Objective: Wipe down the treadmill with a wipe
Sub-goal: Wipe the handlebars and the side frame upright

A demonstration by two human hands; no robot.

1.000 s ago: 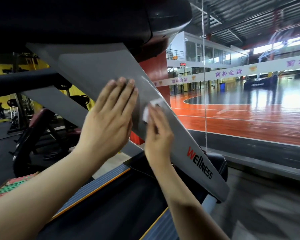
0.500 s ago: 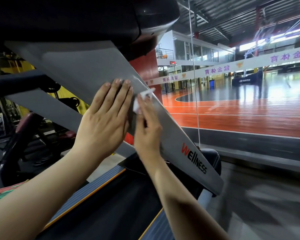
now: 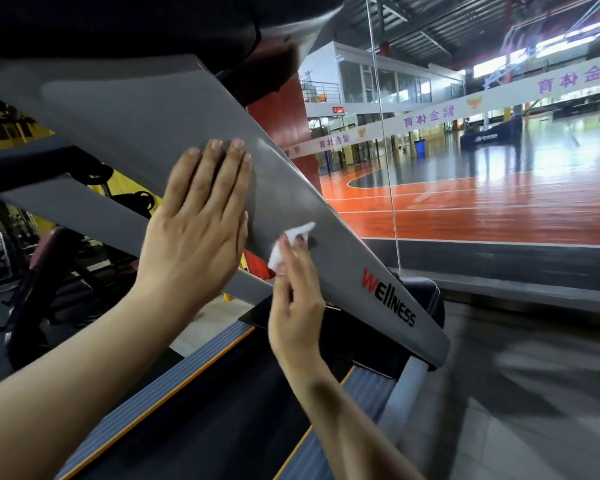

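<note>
treadmill (image 3: 187, 109) fills the left of the view, its grey slanted support arm running from 11 o'clock down to 4 o'clock, with "wellness" lettering (image 3: 388, 296) near its lower end. left hand (image 3: 196, 220) lies flat on the arm, fingers straight and together, pointing toward 12 o'clock. just beside it at 4 o'clock, the right hand (image 3: 297, 296) presses a small crumpled white wipe (image 3: 288, 245) against the arm, fingers pinching it. dark belt (image 3: 201, 417) with an orange edge stripe lies below the forearms. a glass wall (image 3: 499, 161) at 2 o'clock shows an orange basketball court (image 3: 482, 209) beyond.
</note>
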